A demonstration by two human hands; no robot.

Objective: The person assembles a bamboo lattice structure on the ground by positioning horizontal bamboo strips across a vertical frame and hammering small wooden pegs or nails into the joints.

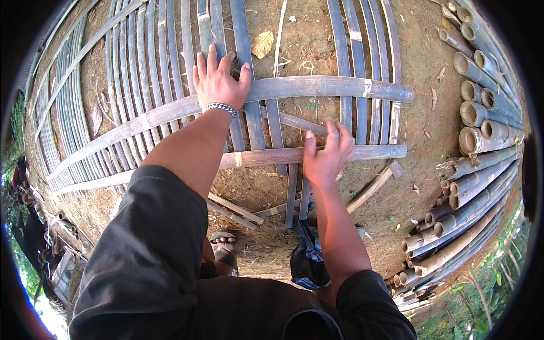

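Long split-bamboo slats [241, 34] lie side by side on the ground, with an upper bamboo crosspiece [317, 86] and a lower bamboo crosspiece [266, 157] running across them. My left hand [220, 85] rests flat on the slats and the upper crosspiece, fingers spread, a chain bracelet at its wrist. Over the lower crosspiece is my right hand [330, 157], thumb and fingers apart, beside two slat ends [292, 195] that reach toward me. Between the crosspieces a thin bamboo strip [294, 122] lies slantwise. What is under my right palm is hidden.
Cut bamboo poles [481, 141] are piled along the right. A wooden-handled tool [371, 190], perhaps a hammer, lies right of my right hand. Nearer me are a black plastic bag [309, 258], loose bamboo pieces [232, 209] and my sandalled foot [223, 238]. More slats [62, 85] lie far left.
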